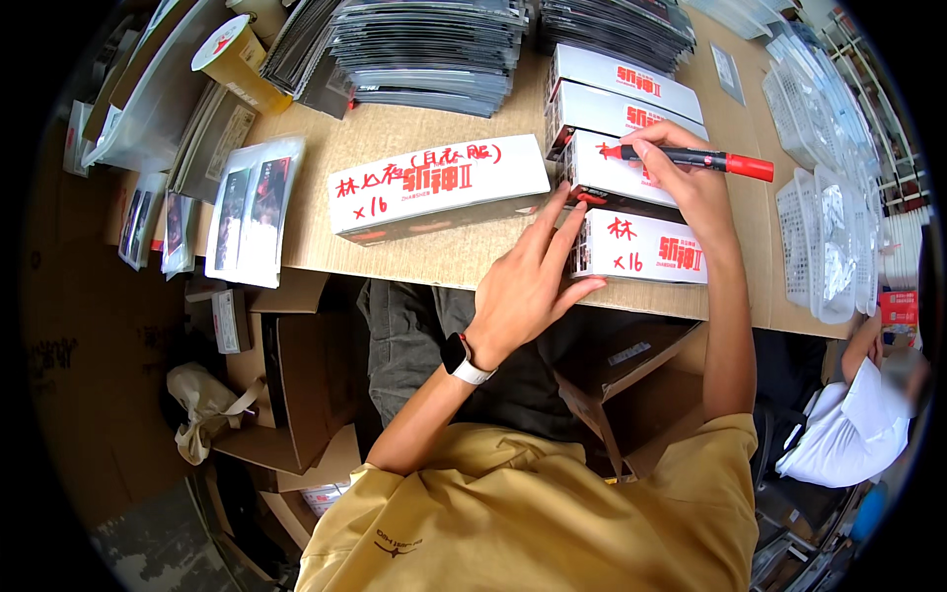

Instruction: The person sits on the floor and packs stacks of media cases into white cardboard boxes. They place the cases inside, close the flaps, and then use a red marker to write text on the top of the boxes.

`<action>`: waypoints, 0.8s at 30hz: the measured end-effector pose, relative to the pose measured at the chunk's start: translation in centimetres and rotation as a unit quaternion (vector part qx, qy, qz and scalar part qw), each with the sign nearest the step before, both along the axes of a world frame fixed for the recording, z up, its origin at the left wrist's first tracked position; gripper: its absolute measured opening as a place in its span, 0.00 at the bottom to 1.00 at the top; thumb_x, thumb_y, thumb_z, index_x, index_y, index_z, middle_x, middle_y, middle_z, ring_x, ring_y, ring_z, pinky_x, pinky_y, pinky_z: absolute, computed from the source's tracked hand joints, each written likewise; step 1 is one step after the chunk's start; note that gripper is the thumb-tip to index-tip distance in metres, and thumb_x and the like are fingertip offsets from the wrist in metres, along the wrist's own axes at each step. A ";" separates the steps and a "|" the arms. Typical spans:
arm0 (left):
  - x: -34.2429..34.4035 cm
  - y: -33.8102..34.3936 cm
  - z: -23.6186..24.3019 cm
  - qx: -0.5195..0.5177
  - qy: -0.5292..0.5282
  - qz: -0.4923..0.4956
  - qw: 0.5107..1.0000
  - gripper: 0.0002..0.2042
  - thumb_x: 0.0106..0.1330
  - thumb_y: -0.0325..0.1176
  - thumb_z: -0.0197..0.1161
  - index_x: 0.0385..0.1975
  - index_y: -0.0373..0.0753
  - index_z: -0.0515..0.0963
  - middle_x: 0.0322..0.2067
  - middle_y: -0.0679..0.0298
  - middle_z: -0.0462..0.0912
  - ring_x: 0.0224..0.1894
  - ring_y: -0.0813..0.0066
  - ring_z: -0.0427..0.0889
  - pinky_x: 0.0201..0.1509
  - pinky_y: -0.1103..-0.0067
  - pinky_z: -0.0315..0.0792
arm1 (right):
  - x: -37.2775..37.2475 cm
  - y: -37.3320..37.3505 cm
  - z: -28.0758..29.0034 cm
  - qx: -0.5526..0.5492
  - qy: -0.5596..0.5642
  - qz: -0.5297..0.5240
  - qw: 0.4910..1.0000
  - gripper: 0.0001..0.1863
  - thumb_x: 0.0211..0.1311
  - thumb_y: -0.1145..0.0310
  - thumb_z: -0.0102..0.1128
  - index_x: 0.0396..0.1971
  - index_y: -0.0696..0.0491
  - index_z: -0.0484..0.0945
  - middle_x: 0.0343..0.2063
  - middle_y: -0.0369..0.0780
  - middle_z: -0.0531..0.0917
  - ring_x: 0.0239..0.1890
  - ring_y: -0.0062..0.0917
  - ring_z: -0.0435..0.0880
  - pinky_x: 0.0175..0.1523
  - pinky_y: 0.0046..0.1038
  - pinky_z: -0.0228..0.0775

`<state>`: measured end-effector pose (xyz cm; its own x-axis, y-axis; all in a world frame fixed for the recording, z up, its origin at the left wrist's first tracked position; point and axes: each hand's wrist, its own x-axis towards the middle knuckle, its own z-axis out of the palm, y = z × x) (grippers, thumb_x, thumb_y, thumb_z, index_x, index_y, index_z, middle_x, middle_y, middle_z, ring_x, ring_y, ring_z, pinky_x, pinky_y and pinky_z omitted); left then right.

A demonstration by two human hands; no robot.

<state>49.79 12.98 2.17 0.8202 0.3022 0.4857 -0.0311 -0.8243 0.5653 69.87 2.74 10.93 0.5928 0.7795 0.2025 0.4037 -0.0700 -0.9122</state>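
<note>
In my right hand is a black and red marker pen, its red tip down at the top of a white box where a red stroke shows. My left hand has its fingers stretched out, the fingertips at the left end of that box. Nearer to me sits another white box with red handwriting on its top. Behind the one under the pen lie two more white boxes, a middle one and a far one. To the left, a long white box lies slightly turned, also handwritten in red.
Stacks of dark flat sheets, one central and one further right, fill the back. A yellow drink cup and clear-wrapped packs are at left. Plastic baskets line the right edge, near a person in white. Cartons stand below.
</note>
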 end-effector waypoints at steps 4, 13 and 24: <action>-0.1 0.0 0.0 0.000 0.000 0.004 1.000 0.39 0.64 0.53 0.69 0.70 0.36 0.65 0.73 0.50 0.62 0.65 0.51 0.77 0.52 0.70 0.83 | 0.3 0.0 -0.1 -0.003 -0.002 -0.012 1.000 0.05 0.71 0.73 0.61 0.38 0.59 0.83 0.31 0.30 0.83 0.33 0.09 0.74 0.39 0.15 0.65; 0.2 -0.1 -0.2 -0.024 -0.001 -0.004 1.000 0.40 0.63 0.53 0.70 0.71 0.39 0.64 0.73 0.52 0.62 0.65 0.47 0.77 0.55 0.67 0.82 | 0.9 -0.6 -0.6 -0.003 0.013 -0.033 0.999 0.06 0.70 0.71 0.63 0.35 0.58 0.82 0.26 0.28 0.80 0.29 0.07 0.71 0.34 0.15 0.61; 0.1 0.0 -0.1 0.004 0.000 0.000 1.000 0.39 0.65 0.54 0.68 0.71 0.37 0.64 0.73 0.50 0.62 0.65 0.52 0.77 0.52 0.70 0.83 | 0.7 -0.7 -0.4 0.011 0.012 -0.051 0.999 0.06 0.70 0.73 0.60 0.32 0.58 0.82 0.26 0.29 0.80 0.27 0.07 0.70 0.32 0.15 0.59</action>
<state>49.91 12.98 2.06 0.8206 0.2978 0.4878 -0.0318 -0.8285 0.5592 70.61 2.06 10.55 0.6733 0.7108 0.2035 0.3735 -0.0894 -0.9233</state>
